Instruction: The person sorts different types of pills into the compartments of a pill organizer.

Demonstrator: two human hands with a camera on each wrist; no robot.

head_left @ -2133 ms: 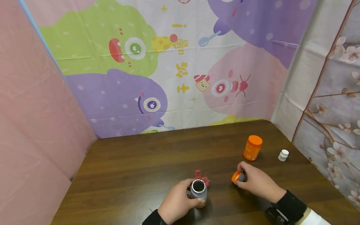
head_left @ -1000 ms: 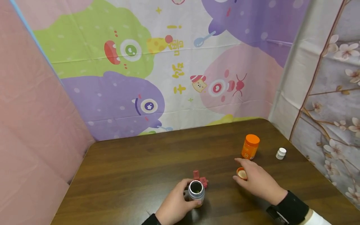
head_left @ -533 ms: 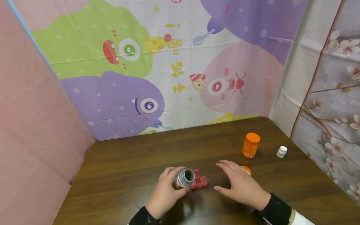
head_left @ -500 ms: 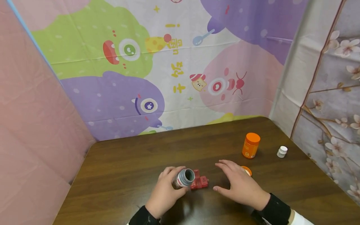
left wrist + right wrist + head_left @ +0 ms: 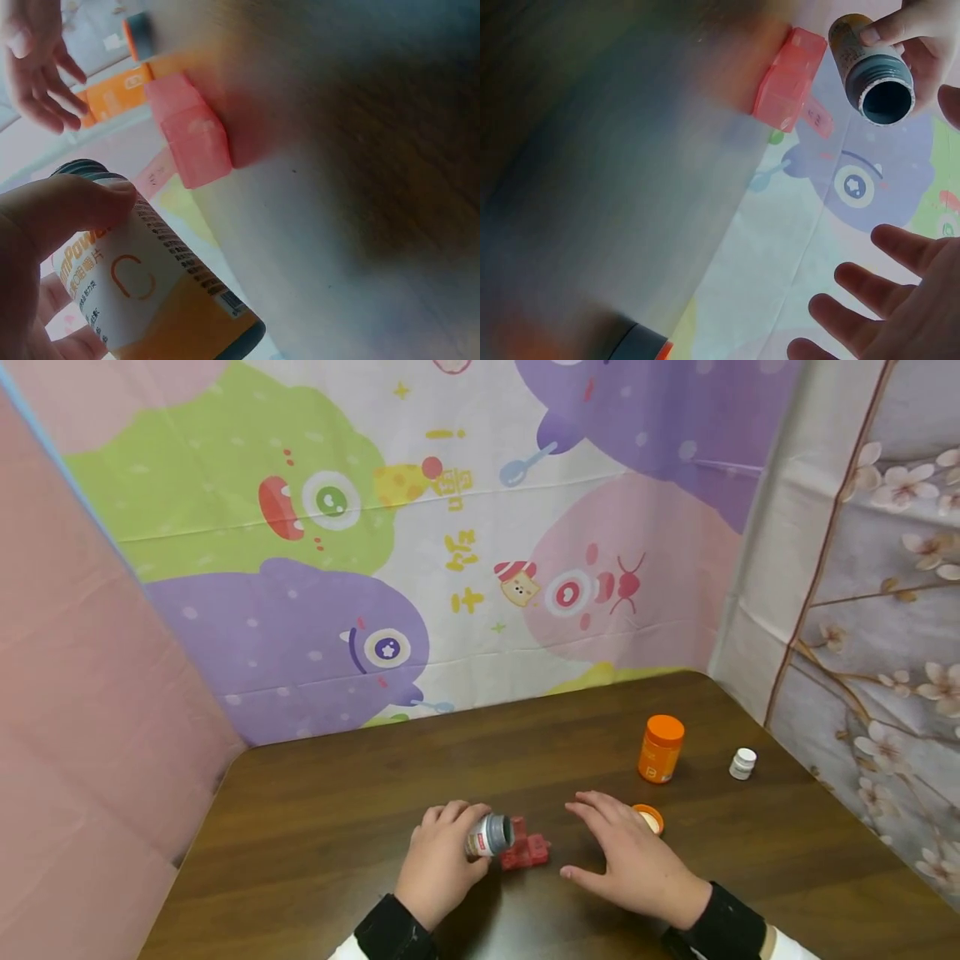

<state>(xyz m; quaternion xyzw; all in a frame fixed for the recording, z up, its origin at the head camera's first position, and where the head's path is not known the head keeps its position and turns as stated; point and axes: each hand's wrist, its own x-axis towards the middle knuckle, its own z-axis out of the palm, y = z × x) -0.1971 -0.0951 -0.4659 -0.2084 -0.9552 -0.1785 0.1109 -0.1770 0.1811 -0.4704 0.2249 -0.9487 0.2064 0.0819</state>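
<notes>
My left hand (image 5: 437, 866) grips a vitamin bottle (image 5: 486, 836), tipped almost onto its side with the uncapped mouth facing right. In the left wrist view the bottle label (image 5: 142, 281) shows a large orange C, and the thumb lies near the neck. Just beyond the bottle mouth, a small translucent red box (image 5: 529, 853) with a raised flap sits on the table; its inside cannot be made out. My right hand (image 5: 639, 866) hovers to the right of the box, fingers spread and holding nothing. Behind it an orange cap (image 5: 652, 818) lies upturned, partly hidden.
An orange jar (image 5: 661, 750) with its lid on stands at the back right of the brown table (image 5: 360, 793). Farther right is a small white bottle (image 5: 742, 764). A cartoon-printed cloth (image 5: 480, 677) hangs behind the table's far edge.
My right hand has put the orange cap down upturned, let go, and moved left toward the red box. My left hand has lifted the upright bottle and tilted it rightward.
</notes>
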